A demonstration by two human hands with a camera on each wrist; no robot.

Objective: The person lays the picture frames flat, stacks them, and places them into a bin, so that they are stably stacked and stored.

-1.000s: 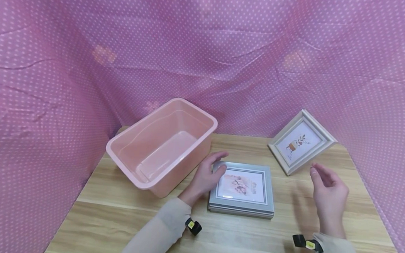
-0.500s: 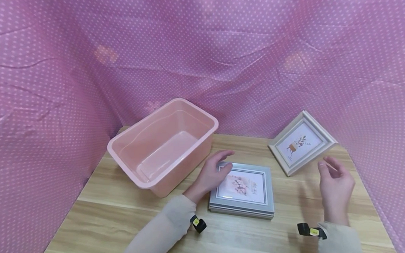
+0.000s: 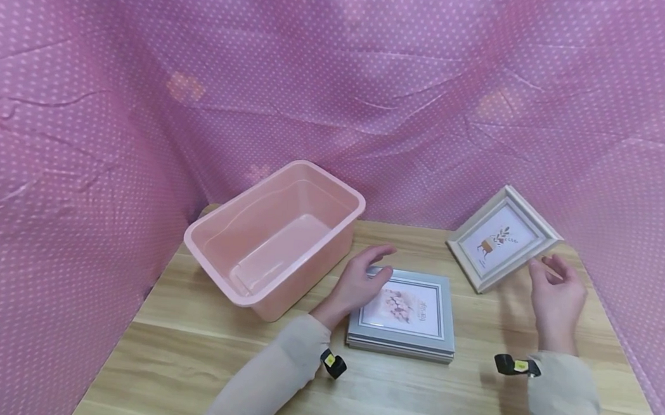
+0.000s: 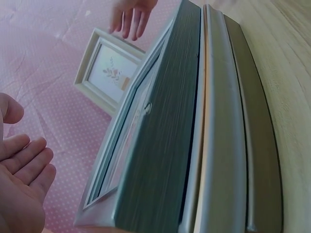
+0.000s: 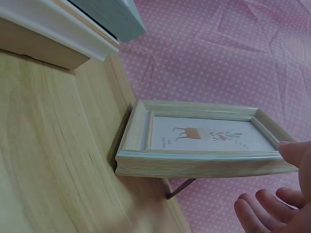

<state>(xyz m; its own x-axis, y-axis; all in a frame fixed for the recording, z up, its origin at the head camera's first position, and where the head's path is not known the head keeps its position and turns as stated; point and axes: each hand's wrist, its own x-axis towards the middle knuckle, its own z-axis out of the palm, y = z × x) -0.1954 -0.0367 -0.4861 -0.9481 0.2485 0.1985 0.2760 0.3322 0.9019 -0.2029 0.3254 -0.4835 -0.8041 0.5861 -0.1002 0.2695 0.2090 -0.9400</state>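
Observation:
A cream picture frame (image 3: 499,240) with a plant-pot print stands tilted back at the table's far right. In the right wrist view its support leg (image 5: 181,188) shows beneath. My right hand (image 3: 558,304) is at the frame's lower right edge, its thumb by the corner and the fingers loosely bent below; I cannot tell whether they touch. A stack of picture frames (image 4: 214,121) lies flat in the middle, the top grey-blue frame (image 3: 448,316) showing a pink flower print. My left hand (image 3: 362,282) hovers over the stack's left edge, fingers relaxed, holding nothing.
A pink plastic basin (image 3: 306,263) stands at the back left, close to my left forearm. Everything is on a wood-grain table (image 3: 401,396). Pink dotted cloth (image 3: 339,94) hangs behind and at both sides.
My right hand has moved forward to the cream frame's right edge. My left hand has shifted slightly right over the stack. The view has turned a little; the frames and basin stay put.

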